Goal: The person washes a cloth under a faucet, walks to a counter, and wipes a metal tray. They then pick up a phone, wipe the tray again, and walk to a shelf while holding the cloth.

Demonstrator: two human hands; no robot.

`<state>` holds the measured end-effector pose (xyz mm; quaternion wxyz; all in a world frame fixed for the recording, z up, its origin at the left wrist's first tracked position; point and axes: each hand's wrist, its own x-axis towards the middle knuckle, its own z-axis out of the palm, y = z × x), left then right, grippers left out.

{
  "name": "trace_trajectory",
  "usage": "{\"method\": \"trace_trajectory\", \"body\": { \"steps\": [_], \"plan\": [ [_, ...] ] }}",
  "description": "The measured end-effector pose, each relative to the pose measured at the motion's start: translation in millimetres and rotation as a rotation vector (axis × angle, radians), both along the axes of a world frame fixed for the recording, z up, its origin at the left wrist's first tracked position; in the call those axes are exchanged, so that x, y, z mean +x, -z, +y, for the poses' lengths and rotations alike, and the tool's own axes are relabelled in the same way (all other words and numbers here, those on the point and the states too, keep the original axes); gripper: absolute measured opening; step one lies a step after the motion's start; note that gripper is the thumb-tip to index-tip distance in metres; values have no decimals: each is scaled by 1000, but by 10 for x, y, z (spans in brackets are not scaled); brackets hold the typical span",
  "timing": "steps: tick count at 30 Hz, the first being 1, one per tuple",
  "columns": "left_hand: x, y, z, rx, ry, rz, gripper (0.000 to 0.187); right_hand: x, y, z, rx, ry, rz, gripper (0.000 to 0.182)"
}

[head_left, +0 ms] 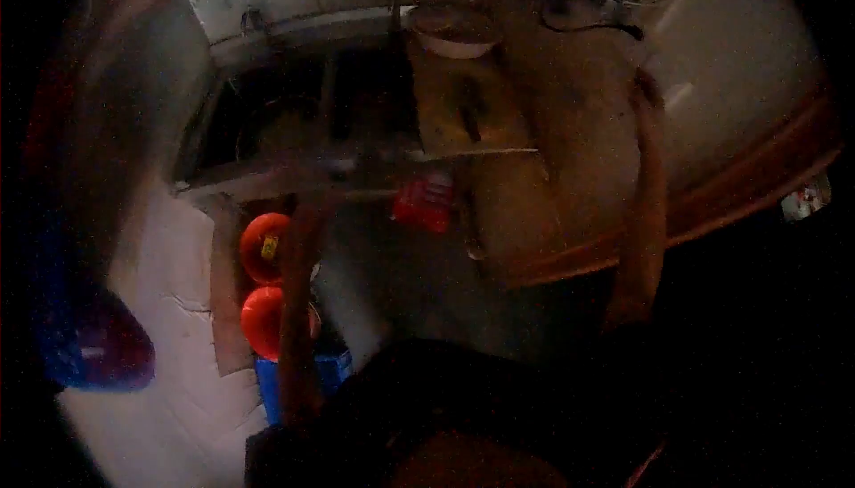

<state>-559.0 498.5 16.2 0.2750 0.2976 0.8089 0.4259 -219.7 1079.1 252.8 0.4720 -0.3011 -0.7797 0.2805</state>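
The picture is dark and smeared. My left hand [307, 199] reaches forward to the front edge of a pale-framed unit [267, 178] with two dark recesses, possibly a double sink. Its fingers blur into that edge. Out to the right, my right hand [645, 92] is over the brown-edged table [712, 132], close to a dark cable [588, 27]. Blur hides its fingers. Between the arms, a red packet with pale markings [426, 201] shows just below the unit's front edge.
Two round orange things [265, 321] sit beside my left forearm, above a blue box [334, 368]. A pale basin [456, 38] stands at the back, behind a brownish board [445, 118] bearing a dark object. A blue and dark red shape [107, 345] is at the far left.
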Motion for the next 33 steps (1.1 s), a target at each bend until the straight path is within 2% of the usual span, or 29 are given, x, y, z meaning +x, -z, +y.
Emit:
{"method": "trace_trajectory", "body": {
  "steps": [5, 10, 11, 12, 13, 15, 17, 18, 19, 20, 21, 23, 25, 26, 27, 29, 30, 33],
  "plan": [
    [-649, -478, 1302, 71, 113, -11, 24, 39, 13, 17, 71, 131, -16, 34],
    [-860, -1055, 2710, 243, 99, -14, 25, 218, -8, -39, 132, 314, 45, 30],
    [-950, -1108, 2978, 277, 75, -47, 26, 153, -6, -56, 162, 378, 69, 29],
    [-1388, -1091, 3313, 321, 43, -106, 26, -358, -1, -53, 204, 445, 69, 28],
    [-1441, -1098, 3527, 364, -2, -165, 26, -522, 30, -115, 212, 488, 100, 27],
    [-1531, -1027, 3846, 447, -132, -356, 29, -1036, 252, -264, -30, 395, 117, 26],
    [-1539, -973, 4183, 530, -303, -586, 34, -1704, 560, -296, -572, 102, 135, 21],
    [-1570, -949, 4361, 547, -306, -615, 40, -1989, 798, -207, -735, -35, -24, 24],
    [-1612, -1049, 4490, 593, 24, -549, 42, -2320, 1007, -115, -779, -289, -51, 34],
    [-1603, -947, 4672, 625, -4, -552, 42, -2623, 1316, -53, -731, -427, -108, 46],
    [-1587, -799, 4865, 654, -30, -554, 43, -2929, 1582, 0, -804, -444, -115, 55],
    [-1695, -496, 5148, 586, 119, -686, 43, -3629, 1889, 106, -364, -379, -111, 61],
    [-1784, -357, 5283, 304, 155, -308, 46, -4170, 2163, 154, -581, -367, 88, 62],
    [-1876, -605, 5335, 226, 162, -462, 47, -4354, 2235, 231, -676, -362, 195, 62],
    [-1988, -845, 5408, 150, 161, -616, 48, -4467, 2292, 331, -753, -395, 146, 60],
    [-2475, -790, 5534, -40, 418, -595, 47, -4656, 2464, 495, -911, -470, 41, 57],
    [-2740, -735, 5604, -137, 543, -581, 47, -4773, 2726, 536, -769, -454, 8, 47],
    [-3371, -228, 6086, -391, 903, -102, 49, -4989, 2830, 618, -806, -397, -139, 43]
  ]
}}
